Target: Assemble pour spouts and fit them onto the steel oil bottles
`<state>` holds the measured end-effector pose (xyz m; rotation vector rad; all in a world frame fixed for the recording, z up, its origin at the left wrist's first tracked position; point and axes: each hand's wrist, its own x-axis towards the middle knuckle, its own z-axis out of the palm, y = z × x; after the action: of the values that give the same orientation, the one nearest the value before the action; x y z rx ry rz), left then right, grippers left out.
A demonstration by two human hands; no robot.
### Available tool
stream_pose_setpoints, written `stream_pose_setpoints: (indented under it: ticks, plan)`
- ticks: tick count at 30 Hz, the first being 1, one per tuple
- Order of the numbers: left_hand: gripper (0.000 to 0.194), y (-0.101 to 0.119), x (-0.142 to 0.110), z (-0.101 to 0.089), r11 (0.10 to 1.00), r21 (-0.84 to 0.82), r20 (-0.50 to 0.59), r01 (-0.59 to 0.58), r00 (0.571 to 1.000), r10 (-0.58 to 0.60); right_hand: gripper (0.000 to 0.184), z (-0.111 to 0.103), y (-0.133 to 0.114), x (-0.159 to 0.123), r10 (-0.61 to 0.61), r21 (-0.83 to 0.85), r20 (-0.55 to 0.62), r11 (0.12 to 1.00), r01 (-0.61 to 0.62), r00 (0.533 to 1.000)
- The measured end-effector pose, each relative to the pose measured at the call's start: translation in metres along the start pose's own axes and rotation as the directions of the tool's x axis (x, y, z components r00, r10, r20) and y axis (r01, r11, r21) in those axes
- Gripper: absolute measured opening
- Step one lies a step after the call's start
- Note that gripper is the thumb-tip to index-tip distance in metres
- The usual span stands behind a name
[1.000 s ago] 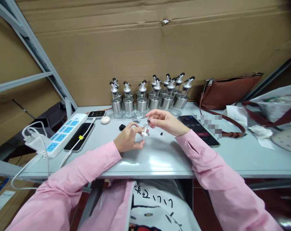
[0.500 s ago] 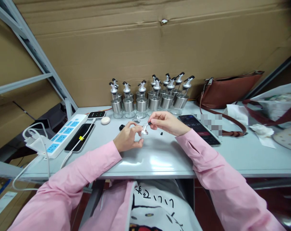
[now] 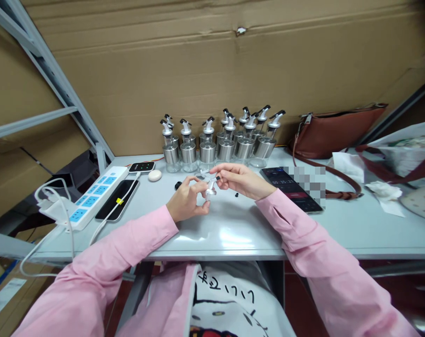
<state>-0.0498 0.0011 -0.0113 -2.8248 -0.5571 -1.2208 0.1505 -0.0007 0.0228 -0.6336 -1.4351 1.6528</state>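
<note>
A silver pour spout [image 3: 211, 188] with a black flap at its tip is held over the table, tilted to the right. My left hand [image 3: 187, 200] pinches its base between thumb and fingers. From the other side, the fingertips of my right hand [image 3: 241, 180] are closed at the black flap [image 3: 218, 178]; their exact contact is hard to make out. On the table behind my left fingers lies a round black part [image 3: 178, 185], partly hidden. Beside my right fingers sits a tiny black piece [image 3: 237, 194]. Clear bits [image 3: 202, 174] lie just beyond the hands.
Several glass-and-steel bottles [image 3: 207, 152] with similar spouts stand at the back. Left are a power strip [image 3: 93, 199], a phone [image 3: 110, 208], a small black device [image 3: 142, 167] and a white round case [image 3: 155, 175]. Right are another phone [image 3: 293, 189] and a brown bag [image 3: 335, 133].
My right fingers have shifted on the black flap, with the index finger now reaching further left over the spout. My left hand keeps its hold. The view has moved slightly.
</note>
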Motion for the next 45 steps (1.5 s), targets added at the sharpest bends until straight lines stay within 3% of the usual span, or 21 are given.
stream_pose_setpoints:
  ticks: [8,15,22,26,30,34,39,45]
  plan:
    - [0.027,-0.006,-0.003,0.004,0.997,0.036,-0.059,-0.075,0.995,0.077,0.028,-0.002,0.006,-0.001,0.101,0.097,0.082,0.989,-0.109,0.992]
    - [0.035,-0.010,-0.004,0.008,0.985,0.067,-0.103,-0.161,0.980,0.168,0.028,-0.002,0.010,0.000,0.097,0.086,0.077,0.991,-0.104,0.992]
    - [0.034,-0.010,-0.004,0.007,0.986,0.083,-0.085,-0.145,0.985,0.152,0.033,0.002,0.010,0.000,0.058,0.007,0.049,0.998,-0.059,0.997]
    - [0.038,-0.008,-0.003,0.005,0.991,0.102,-0.031,-0.089,0.995,0.093,0.027,0.002,0.012,0.003,0.053,-0.069,0.009,0.996,-0.052,0.999]
    - [0.050,-0.004,0.000,-0.003,0.984,0.165,0.042,0.066,0.996,-0.074,0.029,0.001,0.011,0.004,0.011,-0.072,-0.050,0.997,-0.015,0.999]
    - [0.038,-0.004,0.002,-0.005,0.957,0.248,0.176,0.149,0.965,-0.196,0.029,-0.001,0.007,0.004,-0.054,-0.043,-0.121,0.998,0.049,0.991]
    - [0.023,-0.009,-0.001,0.004,0.925,0.344,0.309,0.163,0.910,-0.276,0.027,-0.003,0.003,0.004,-0.076,-0.021,-0.161,0.997,0.074,0.984]
    - [0.022,-0.017,-0.005,0.008,0.914,0.360,0.344,0.186,0.884,-0.315,0.026,-0.004,0.006,0.004,-0.064,-0.005,-0.162,0.998,0.064,0.985]
